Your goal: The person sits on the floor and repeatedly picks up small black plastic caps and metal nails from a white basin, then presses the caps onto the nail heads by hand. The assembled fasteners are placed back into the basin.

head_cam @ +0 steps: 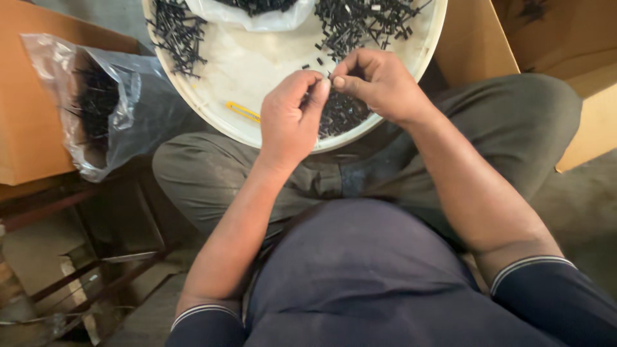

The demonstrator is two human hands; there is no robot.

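Now we pinch a small black piece [329,78] between left hand [290,119] and right hand [379,83], both grips closed, at the white tray's [231,71] near rim, seemingly fitting parts together, which calls for fine alignment.

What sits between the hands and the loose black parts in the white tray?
Nothing visible. Both the left hand and right hand are already over the white tray, fingertips pinched together on a small black piece, directly above a pile of black parts.

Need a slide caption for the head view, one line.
Both hands, left hand and right hand, pinch small black parts above a white round tray.
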